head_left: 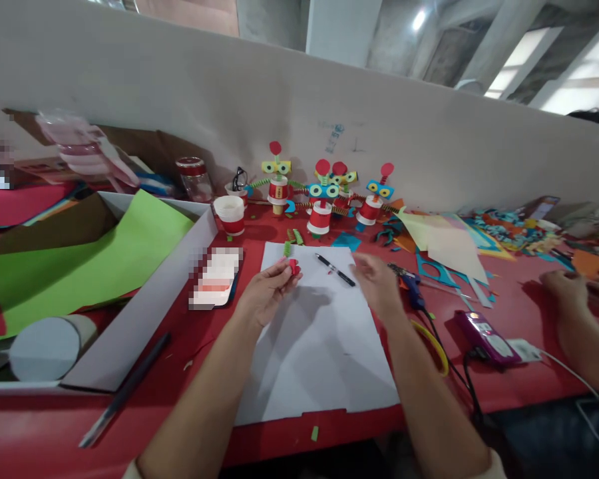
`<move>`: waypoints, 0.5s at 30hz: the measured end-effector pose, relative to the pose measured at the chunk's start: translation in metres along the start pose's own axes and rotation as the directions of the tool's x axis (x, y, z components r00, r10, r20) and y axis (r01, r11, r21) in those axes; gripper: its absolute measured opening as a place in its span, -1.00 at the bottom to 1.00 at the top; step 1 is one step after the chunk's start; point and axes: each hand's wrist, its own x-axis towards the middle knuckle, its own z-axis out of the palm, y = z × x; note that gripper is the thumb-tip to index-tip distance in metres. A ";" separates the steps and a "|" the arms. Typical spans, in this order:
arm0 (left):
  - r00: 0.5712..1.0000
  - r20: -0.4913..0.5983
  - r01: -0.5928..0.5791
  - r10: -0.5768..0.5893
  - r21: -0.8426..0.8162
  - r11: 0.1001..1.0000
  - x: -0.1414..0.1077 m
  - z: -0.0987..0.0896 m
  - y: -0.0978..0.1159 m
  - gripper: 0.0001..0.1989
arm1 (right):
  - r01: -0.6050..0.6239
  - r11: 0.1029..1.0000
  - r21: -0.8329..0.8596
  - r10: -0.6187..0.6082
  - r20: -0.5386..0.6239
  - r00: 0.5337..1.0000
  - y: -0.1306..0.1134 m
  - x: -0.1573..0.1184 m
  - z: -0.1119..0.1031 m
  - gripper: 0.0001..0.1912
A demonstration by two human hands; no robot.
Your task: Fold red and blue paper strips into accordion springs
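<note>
My left hand (270, 289) pinches a small red paper piece (294, 267) between thumb and fingers, above a white board (324, 346). A short folded green paper strip (287, 249) shows just beyond the fingertips; whether it joins the red piece I cannot tell. My right hand (379, 286) hovers at the board's right edge, its fingers loosely bent and apart, with nothing seen in them. Between the hands lies a black pen (335, 269). Just right of my right hand is a blue glue gun (412, 290).
Several paper-cup robot figures (319, 214) stand by the wall. A stack of white-and-red cups (229, 214) and a phone (217, 276) are left; farther left, a box (144, 319) holds green paper. Yellow tape roll (432, 346), purple device (486, 338) and another person's hand (566, 293) are right.
</note>
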 end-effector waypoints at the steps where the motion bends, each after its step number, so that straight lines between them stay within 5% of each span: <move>1: 1.000 0.000 0.010 -0.010 -0.028 1.000 0.000 0.000 0.001 -0.85 | -0.053 0.987 -0.151 0.045 -0.055 0.997 0.014 0.003 -0.018 -0.76; 4: 1.000 0.006 0.030 -0.030 -0.120 0.992 0.000 -0.001 0.006 -0.87 | -0.291 0.792 -0.536 0.283 -0.100 0.954 0.057 0.009 -0.063 -0.82; 6: 0.999 0.014 0.036 -0.034 -0.184 0.982 0.000 -0.002 0.009 -0.88 | -0.330 0.718 -0.613 0.347 -0.096 0.933 0.080 0.011 -0.080 -0.77; 8: 0.999 0.024 0.039 -0.034 -0.237 0.971 0.001 -0.004 0.012 -0.88 | -0.381 0.704 -0.599 0.400 -0.108 0.910 0.092 0.012 -0.088 -0.72; 15: 0.996 0.087 0.032 -0.004 -0.321 0.946 0.005 -0.011 0.012 -0.86 | -0.517 0.813 -0.269 0.565 0.152 0.811 0.094 0.014 -0.097 -0.79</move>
